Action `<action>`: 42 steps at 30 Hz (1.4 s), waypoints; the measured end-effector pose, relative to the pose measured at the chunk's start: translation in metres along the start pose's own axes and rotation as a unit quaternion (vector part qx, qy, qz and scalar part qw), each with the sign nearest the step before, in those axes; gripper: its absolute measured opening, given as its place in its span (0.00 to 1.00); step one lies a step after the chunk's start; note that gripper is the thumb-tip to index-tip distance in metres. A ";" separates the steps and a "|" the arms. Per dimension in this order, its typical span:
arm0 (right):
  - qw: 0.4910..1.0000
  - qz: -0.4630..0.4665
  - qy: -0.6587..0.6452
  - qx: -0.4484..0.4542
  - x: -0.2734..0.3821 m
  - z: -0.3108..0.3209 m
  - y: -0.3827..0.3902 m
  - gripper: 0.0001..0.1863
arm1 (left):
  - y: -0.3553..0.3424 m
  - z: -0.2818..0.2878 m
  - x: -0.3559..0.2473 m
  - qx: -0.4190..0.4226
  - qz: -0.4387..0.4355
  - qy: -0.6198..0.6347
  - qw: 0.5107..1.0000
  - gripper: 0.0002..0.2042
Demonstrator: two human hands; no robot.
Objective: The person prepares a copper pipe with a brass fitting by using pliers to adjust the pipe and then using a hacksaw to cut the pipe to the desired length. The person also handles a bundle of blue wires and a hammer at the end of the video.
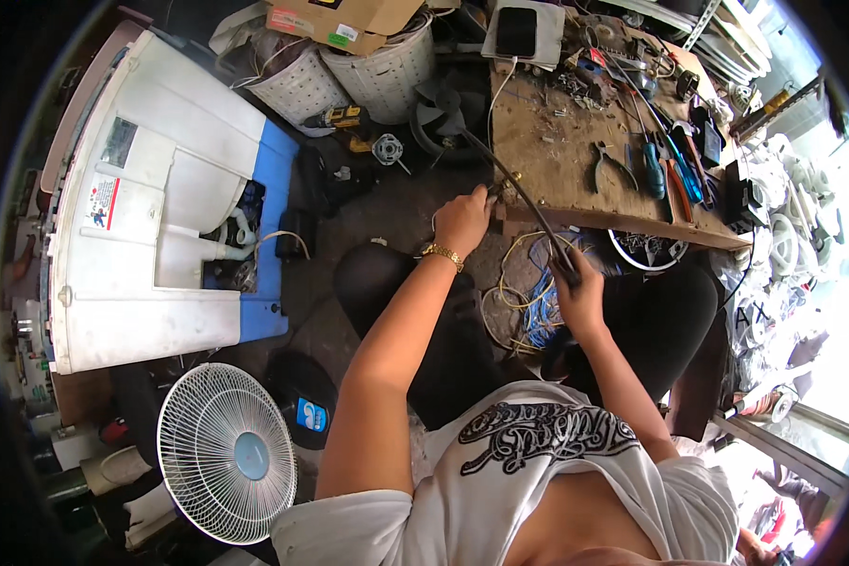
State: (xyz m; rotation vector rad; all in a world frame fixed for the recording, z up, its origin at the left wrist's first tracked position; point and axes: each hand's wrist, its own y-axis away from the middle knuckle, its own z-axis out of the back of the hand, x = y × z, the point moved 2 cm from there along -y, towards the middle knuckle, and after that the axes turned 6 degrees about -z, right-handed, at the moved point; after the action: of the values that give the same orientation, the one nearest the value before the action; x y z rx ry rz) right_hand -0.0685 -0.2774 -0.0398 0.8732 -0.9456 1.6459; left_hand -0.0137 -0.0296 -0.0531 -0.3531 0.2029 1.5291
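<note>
The worn wooden bench (542,151) bears a pale pad (550,30) at its far left, dark-handled pliers (598,169) near the front, a teal-handled screwdriver (652,168) and orange-handled pliers (671,193) to the right, and loose metal bits (590,90) farther back. On the dark floor (373,209) stand perforated white baskets (299,87), with a yellow drill (340,117) and a round metal part (387,149) nearby

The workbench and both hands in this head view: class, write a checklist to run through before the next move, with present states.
1. Right hand closed around the long dark rod: ok.
2. What the fingers of the left hand hold, near the edge of the workbench: cannot tell.
3. Left wrist free of jewellery: not ok, gold bracelet worn.
4. Black pliers lying on the wood, out of both hands: ok.
5. Space between the knees free of loose wires: not ok.
</note>
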 end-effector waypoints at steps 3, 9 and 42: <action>0.999 -0.041 0.031 0.018 0.012 -0.001 -0.003 0.16 | 0.002 -0.003 -0.004 -0.035 0.000 0.004 0.999 0.10; 0.996 -0.036 0.077 0.015 0.004 -0.016 -0.042 0.22 | -0.004 -0.003 -0.011 0.010 -0.008 0.009 1.000 0.14; 1.000 -0.012 0.020 0.013 0.019 -0.017 -0.047 0.16 | -0.004 0.007 -0.011 0.072 0.032 0.025 0.997 0.19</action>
State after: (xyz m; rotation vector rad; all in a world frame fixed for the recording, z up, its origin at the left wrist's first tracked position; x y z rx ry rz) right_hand -0.0289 -0.2453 -0.0218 0.8623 -0.8849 1.6517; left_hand -0.0107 -0.0378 -0.0425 -0.2718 0.3651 1.5605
